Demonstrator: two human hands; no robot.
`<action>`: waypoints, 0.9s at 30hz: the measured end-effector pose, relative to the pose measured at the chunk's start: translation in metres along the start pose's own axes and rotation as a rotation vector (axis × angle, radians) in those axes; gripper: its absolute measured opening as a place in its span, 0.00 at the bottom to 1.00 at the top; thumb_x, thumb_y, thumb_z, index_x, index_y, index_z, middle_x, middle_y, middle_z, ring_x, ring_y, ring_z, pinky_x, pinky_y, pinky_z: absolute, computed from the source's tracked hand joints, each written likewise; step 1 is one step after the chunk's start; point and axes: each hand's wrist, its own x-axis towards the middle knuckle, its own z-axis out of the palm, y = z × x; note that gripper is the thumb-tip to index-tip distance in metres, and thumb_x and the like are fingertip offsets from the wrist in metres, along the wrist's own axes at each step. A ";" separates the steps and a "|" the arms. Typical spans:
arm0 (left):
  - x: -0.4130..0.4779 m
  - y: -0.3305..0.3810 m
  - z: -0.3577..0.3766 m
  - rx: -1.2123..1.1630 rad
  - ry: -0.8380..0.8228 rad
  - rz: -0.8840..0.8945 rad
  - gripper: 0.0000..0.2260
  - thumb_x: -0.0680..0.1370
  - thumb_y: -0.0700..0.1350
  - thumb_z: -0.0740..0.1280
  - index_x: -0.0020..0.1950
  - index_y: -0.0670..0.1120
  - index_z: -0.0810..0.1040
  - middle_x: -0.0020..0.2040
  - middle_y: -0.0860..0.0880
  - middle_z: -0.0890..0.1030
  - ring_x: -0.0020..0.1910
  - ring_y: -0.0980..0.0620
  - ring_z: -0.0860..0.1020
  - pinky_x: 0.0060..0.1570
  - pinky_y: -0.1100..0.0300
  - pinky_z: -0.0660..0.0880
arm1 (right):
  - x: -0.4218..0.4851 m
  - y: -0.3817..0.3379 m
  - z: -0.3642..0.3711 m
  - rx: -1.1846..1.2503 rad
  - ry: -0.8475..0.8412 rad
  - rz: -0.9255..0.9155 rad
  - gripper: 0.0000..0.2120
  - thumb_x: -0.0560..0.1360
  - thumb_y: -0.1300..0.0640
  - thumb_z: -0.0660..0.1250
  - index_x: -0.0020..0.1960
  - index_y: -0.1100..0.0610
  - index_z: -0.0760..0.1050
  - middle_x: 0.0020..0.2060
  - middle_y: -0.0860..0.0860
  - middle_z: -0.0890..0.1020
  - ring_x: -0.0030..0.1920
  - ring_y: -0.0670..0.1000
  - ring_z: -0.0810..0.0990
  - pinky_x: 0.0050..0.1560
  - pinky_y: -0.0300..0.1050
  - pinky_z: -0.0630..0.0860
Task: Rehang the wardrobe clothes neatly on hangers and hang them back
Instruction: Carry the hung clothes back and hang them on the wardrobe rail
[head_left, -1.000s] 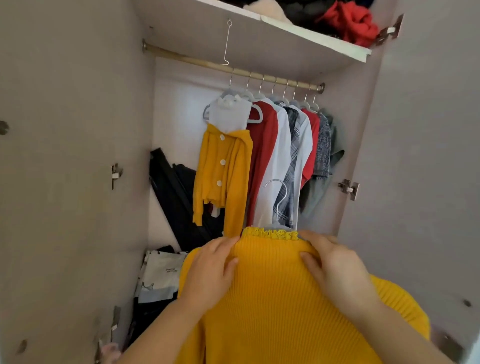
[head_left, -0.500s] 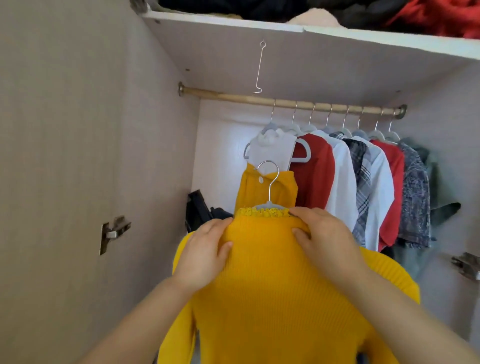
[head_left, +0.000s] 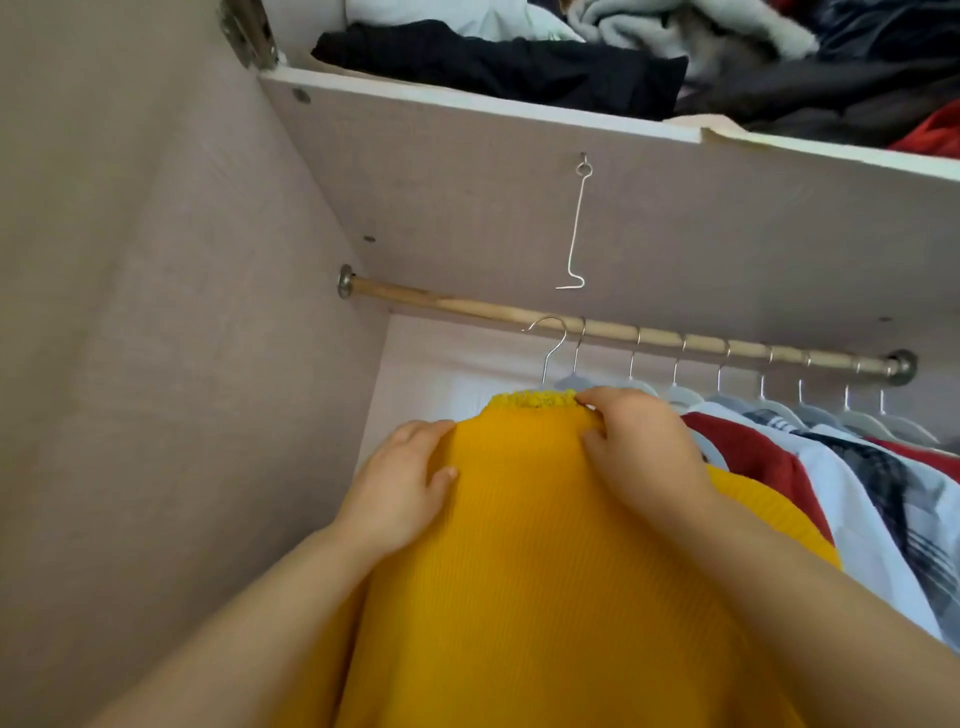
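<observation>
Fingers on ribbed yellow sweater

Yellow ribbed sweater on hanger; metal hook at wooden rail.

I see soft, even light, brightest on the back wall; shelf underside in mild shade. Wide lens bows the edges; detail slightly soft.

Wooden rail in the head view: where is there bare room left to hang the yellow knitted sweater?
The wooden rail is bare between its left metal bracket and the silver hanger hook of the yellow knitted sweater. From that hook to the right bracket it is crowded with the hooks of grey hangers.
</observation>
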 end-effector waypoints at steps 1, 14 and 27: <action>0.012 -0.005 0.003 0.006 0.010 0.006 0.22 0.76 0.45 0.64 0.70 0.46 0.66 0.67 0.47 0.70 0.66 0.49 0.68 0.64 0.61 0.61 | 0.014 0.002 0.005 -0.008 0.012 0.008 0.21 0.75 0.62 0.60 0.67 0.51 0.70 0.61 0.54 0.76 0.58 0.57 0.75 0.54 0.49 0.73; 0.085 -0.044 0.023 0.102 0.038 0.031 0.23 0.77 0.44 0.64 0.71 0.46 0.65 0.68 0.45 0.69 0.67 0.47 0.66 0.64 0.62 0.59 | 0.117 0.029 0.051 -0.030 0.064 0.040 0.17 0.73 0.66 0.60 0.60 0.55 0.76 0.56 0.60 0.79 0.56 0.61 0.76 0.54 0.51 0.74; 0.094 -0.046 0.054 0.122 0.001 0.019 0.23 0.78 0.48 0.61 0.73 0.50 0.61 0.70 0.49 0.65 0.68 0.50 0.65 0.65 0.58 0.63 | 0.128 0.035 0.080 -0.147 0.000 -0.040 0.14 0.73 0.67 0.58 0.55 0.56 0.75 0.54 0.56 0.77 0.55 0.59 0.76 0.48 0.47 0.73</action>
